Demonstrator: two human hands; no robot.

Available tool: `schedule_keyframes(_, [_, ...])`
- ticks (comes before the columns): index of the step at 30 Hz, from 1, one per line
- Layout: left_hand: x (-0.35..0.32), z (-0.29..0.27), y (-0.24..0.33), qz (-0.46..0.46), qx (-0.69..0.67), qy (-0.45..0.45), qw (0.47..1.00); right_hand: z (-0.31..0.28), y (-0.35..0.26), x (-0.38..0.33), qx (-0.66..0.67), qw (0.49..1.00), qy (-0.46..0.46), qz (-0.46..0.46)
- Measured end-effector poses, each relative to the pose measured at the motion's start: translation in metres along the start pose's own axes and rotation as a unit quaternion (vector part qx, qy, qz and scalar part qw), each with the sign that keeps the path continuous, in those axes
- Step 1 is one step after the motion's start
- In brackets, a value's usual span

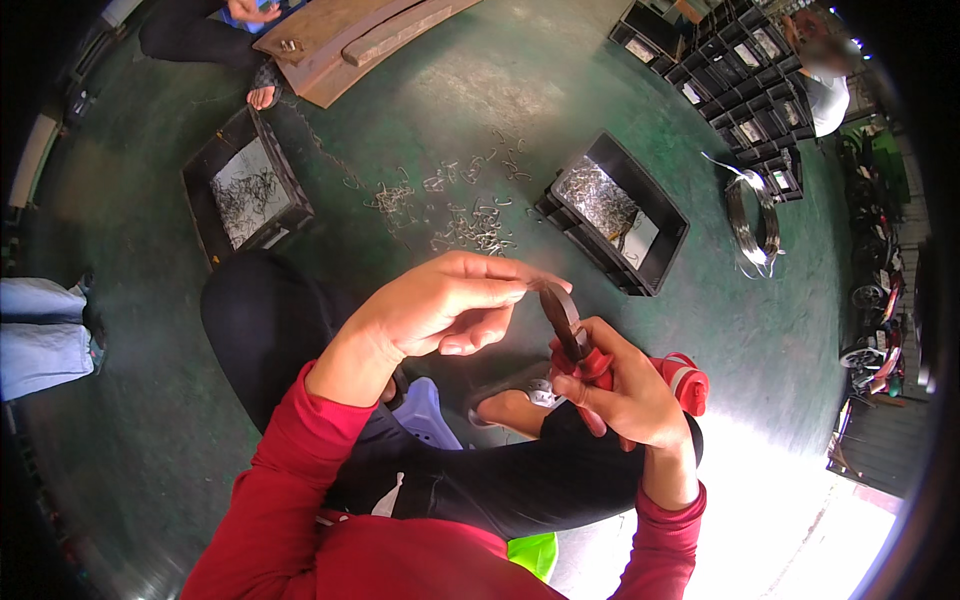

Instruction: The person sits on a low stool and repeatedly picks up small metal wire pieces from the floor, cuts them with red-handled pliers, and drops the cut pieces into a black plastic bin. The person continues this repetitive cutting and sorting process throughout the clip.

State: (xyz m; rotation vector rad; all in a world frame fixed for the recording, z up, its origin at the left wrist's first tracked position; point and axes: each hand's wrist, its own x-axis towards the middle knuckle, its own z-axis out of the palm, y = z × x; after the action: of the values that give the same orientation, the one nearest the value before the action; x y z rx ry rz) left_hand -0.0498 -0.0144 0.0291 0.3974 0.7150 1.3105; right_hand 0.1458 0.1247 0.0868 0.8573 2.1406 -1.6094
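My right hand [635,390] grips a pair of pliers [565,322] by its red handles, the dark metal jaws tilted up and to the left. At those jaws is my left hand [440,305], its thumb pressed to the index finger in a pinch and the other fingers curled. Whatever is between these fingertips is too small to make out. On the green floor beyond my hands lie many bent metal wire pieces [478,226], hook-like in shape. A black crate [668,255] with shiny metal pieces stands ahead to the right, and another black crate [298,210] holding thin pieces stands to the left.
A wire coil [738,215] lies at the right, near stacked black crates [745,60]. Wooden boards [325,75] sit at the far left by a co-worker's foot [262,97]. Another person's legs [45,340] show at the left edge. A red object [690,385] is beside my right hand.
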Motion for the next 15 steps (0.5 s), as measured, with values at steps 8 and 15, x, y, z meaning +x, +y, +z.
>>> schedule_keyframes(8, [-0.005,0.02,-0.006,0.041,0.146,0.062,0.987,0.011,0.012,0.008,-0.036,0.992,0.07,-0.094])
schedule_keyframes(15, [-0.006,0.034,-0.014,0.067,0.18,0.123,0.974,0.015,0.015,0.012,-0.055,0.987,0.103,-0.107])
